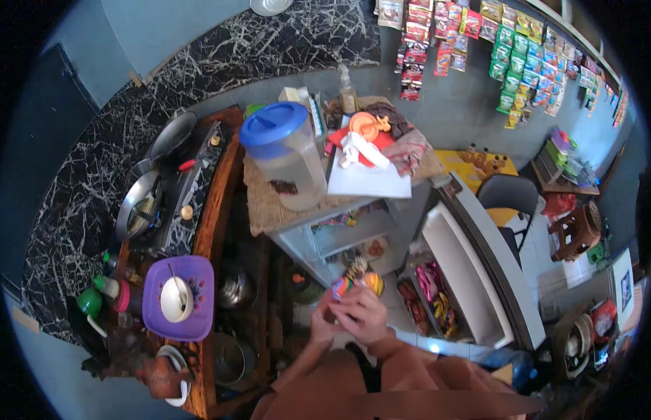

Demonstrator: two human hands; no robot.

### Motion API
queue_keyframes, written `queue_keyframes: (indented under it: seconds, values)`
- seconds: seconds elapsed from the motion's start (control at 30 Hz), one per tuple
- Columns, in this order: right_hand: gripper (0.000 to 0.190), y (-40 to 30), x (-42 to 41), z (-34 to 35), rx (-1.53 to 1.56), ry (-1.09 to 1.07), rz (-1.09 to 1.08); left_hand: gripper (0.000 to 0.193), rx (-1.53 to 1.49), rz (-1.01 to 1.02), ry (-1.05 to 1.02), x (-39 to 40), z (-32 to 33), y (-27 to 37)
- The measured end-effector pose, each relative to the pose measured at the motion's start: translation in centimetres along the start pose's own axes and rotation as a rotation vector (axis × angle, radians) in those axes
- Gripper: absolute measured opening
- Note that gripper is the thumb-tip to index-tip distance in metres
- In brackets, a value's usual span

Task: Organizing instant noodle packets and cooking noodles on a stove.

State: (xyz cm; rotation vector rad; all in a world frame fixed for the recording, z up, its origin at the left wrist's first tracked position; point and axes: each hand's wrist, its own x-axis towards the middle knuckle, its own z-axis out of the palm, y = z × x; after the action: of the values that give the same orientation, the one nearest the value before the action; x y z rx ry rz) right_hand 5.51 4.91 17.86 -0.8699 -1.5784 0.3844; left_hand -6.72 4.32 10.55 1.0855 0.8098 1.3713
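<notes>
My left hand (321, 321) and my right hand (365, 317) meet in front of an open small refrigerator (299, 247). Between their fingers is a small, brightly coloured wrapped packet (340, 287), mostly covered by the fingers. A yellow packet (377, 283) shows just beyond my right fingertips; whether I hold it cannot be told. To the right, the swung-out refrigerator door (475, 283) carries shelves. Pink-wrapped packets (429, 278) and yellow packets (444, 314) fill one door compartment, with dark red packets (412, 307) beside them. Inside, eggs (376, 248) lie behind a clear shelf.
On the refrigerator's cloth-covered top stand a blue-lidded water pitcher (286, 157), a pump bottle (347, 94) and papers (370, 181). At left, a purple tray (205, 299) holds a white bowl (176, 302) near a gas stove (173, 210). Sachet strips (415, 52) hang on the wall.
</notes>
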Motion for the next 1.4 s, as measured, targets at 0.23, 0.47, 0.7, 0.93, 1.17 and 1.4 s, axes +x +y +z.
queue_keyframes:
  seconds: [0.23, 0.47, 0.7, 0.93, 1.17, 1.4]
  values:
    - [0.041, -8.2, 4.1, -7.2, -0.139, -0.267, -0.049, 0.056, -0.339, 0.007, 0.122, -2.9, 6.1, 5.9]
    - [0.080, -9.2, 0.6, -18.4, -0.138, -0.374, 0.593, 0.059, -0.331, 0.005, -0.038, -9.0, 14.4, 5.5]
    - [0.051, -2.0, -4.9, -29.5, 0.311, 0.024, 0.633, 0.066, -0.362, -0.062, 0.222, -10.3, 16.4, 5.0]
    - [0.062, -0.8, -8.2, -24.7, 0.291, 0.104, 0.542, 0.066, -0.395, 0.120, 0.288, -10.5, 7.9, 8.5]
    - [0.057, -5.1, -6.3, -14.8, 0.280, 0.169, 0.590, 0.069, -0.460, 0.187, 0.318, -10.7, 4.4, 11.4]
    - [0.052, -3.2, -4.7, -10.6, 0.629, 0.012, 0.680, 0.069, -0.495, 0.180, 0.271, -9.1, 1.8, 11.1]
